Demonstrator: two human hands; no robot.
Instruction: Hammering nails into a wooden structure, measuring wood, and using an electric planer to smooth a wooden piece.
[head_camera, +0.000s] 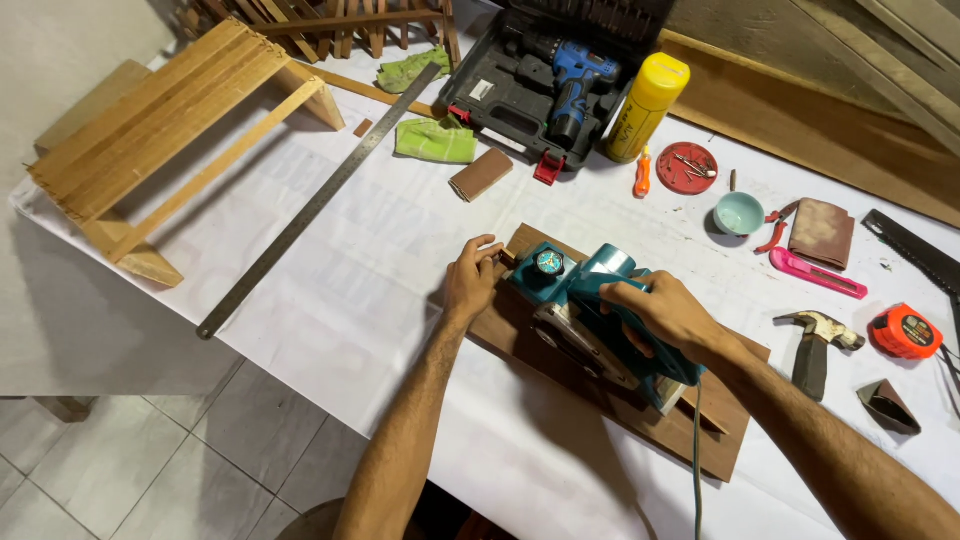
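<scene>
**Head view: a heavy planer on a thin board, and where your grip belongs**

Head camera looks down on the teal electric hand planer with a round depth knob (590, 310), sitting on the flat dark-brown wooden board (730, 425) that lies on the white-covered counter (350, 290), near its front edge. Your right hand (665, 315) is wrapped over the planer's top handle, fingers (630, 335) clamped around it. Your left hand (470, 280) rests at the board's far end, just beside the planer's nose, fingers curled together on the wood.

Judge the planer as heavy, rigid and front-loaded; its plastic body looks smooth, so the handle and the front knob are your sound holds. The board seems thin, stiff and light, likely to slide on the cloth unless you pin it. The grey cord (697, 470) trails towards you, clear of the sole.
</scene>
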